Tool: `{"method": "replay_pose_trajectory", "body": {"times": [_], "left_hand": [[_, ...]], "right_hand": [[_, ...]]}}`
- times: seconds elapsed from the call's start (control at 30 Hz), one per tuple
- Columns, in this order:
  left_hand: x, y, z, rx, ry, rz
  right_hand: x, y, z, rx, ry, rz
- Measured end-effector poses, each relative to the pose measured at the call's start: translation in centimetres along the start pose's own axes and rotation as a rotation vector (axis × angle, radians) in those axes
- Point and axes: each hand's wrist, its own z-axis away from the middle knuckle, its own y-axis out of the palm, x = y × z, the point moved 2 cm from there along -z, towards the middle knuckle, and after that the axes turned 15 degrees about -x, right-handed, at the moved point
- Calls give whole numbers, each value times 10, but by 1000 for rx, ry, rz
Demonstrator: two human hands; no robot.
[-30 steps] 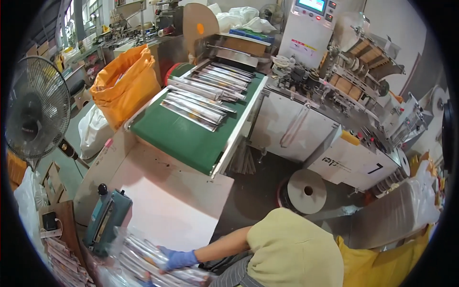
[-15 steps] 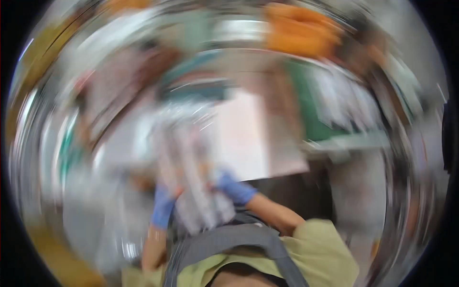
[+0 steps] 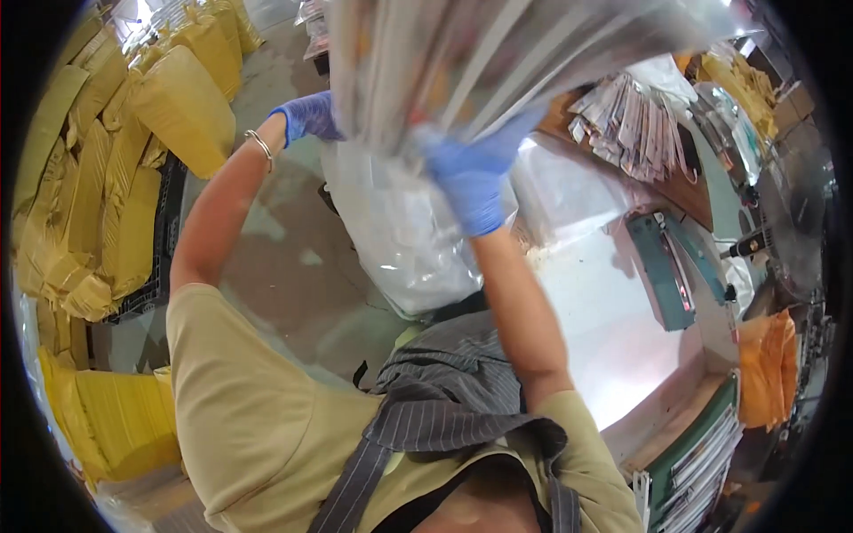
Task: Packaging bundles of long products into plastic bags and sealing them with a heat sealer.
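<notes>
A thick bundle of flat packets in clear plastic [image 3: 462, 62] is held up at the far side, its upper part cut off by the picture's edge and blurred. My left hand [image 3: 311, 118], in a blue glove, grips the bundle's left side, with the fingertips hidden behind it. Against its lower right edge my right hand [image 3: 475, 173], also gloved in blue, is closed on the packets, thumb toward the front. Just below the bundle stands a large sack or bin lined with whitish clear plastic [image 3: 400, 244]; its contents cannot be made out.
Yellow wrapped parcels [image 3: 187, 102] are piled at the left by a black pallet [image 3: 164, 240]. On the right are a white worktop [image 3: 604, 329], a green bag sealer [image 3: 662, 271], a fanned pile of packets [image 3: 635, 129], an orange bag [image 3: 769, 369] and a green tray [image 3: 680, 453].
My view has swung left, from the worktop toward the floor and yellow parcels. Both hands have carried the packet bundle from close to my body to outstretched at the far side.
</notes>
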Motion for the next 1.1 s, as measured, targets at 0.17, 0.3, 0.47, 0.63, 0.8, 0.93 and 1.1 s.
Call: {"method": "replay_pose_trajectory", "body": {"times": [0.17, 0.3, 0.47, 0.63, 0.8, 0.93, 1.1], "left_hand": [[62, 23, -22, 50, 905, 81], [45, 49, 15, 204, 277, 384], [31, 30, 16, -101, 391, 432], [54, 62, 12, -355, 139, 440], [63, 69, 6, -512, -101, -6], [-62, 45, -22, -977, 395, -295], [-218, 117, -79, -171, 998, 495]], "right_hand": [[-67, -54, 152, 558, 319, 149], [-53, -66, 110, 1319, 416, 572], [-83, -14, 140, 1540, 550, 648], [-145, -31, 221, 1409, 631, 439], [-42, -125, 89, 1778, 42, 351], [25, -120, -22, 1195, 953, -352], [40, -130, -8, 1301, 548, -382]]}}
